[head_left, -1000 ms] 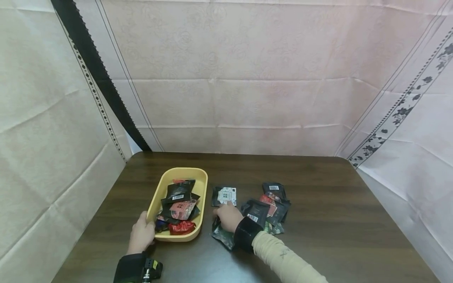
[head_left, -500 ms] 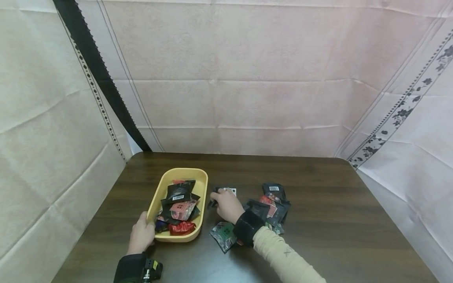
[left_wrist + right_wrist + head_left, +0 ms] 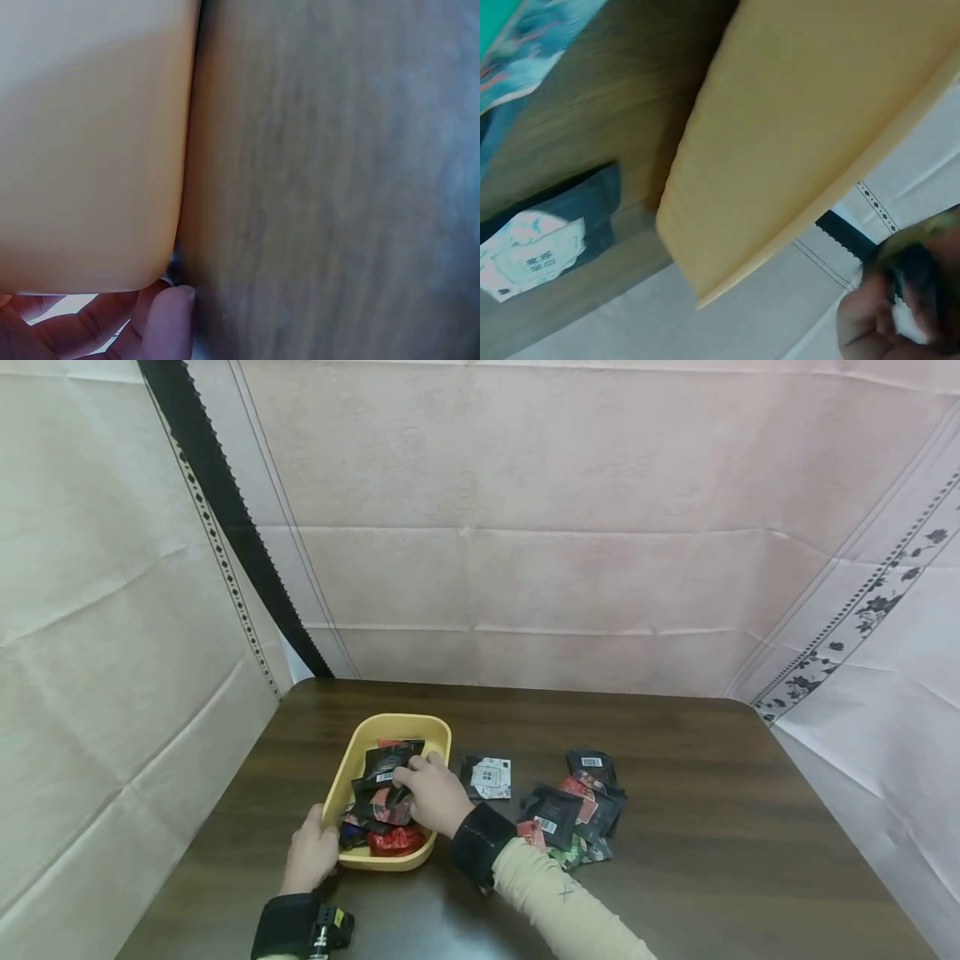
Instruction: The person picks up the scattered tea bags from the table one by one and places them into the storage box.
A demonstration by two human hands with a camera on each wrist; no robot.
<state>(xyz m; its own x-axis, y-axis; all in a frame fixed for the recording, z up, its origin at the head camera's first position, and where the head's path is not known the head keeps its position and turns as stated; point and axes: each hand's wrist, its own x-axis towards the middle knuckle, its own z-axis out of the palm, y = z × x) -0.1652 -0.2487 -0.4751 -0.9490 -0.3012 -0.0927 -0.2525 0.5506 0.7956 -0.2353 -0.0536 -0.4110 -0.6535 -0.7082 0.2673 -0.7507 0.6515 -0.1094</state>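
Note:
A yellow plastic basket (image 3: 390, 863) on the table holds a heap of small packets, mostly black, with a shiny red packet (image 3: 396, 841) at its near end. My left hand (image 3: 311, 853) grips the basket at its near left side; curled fingers (image 3: 169, 322) show at the wall in the left wrist view. Over the basket's right side, my right hand (image 3: 437, 795) pinches a small dark packet (image 3: 915, 274). Most of that packet is hidden by the fingers in the head view.
Right of the basket lies a black packet with a white label (image 3: 491, 777). Farther right is a loose pile of several black, red and green packets (image 3: 557, 817). Pale cloth (image 3: 525, 568) hangs behind the table's far edge.
My right hand has come up from the packets on the table and moved left over the basket, carrying a dark packet. My left hand stays on the basket. The head view has shifted slightly.

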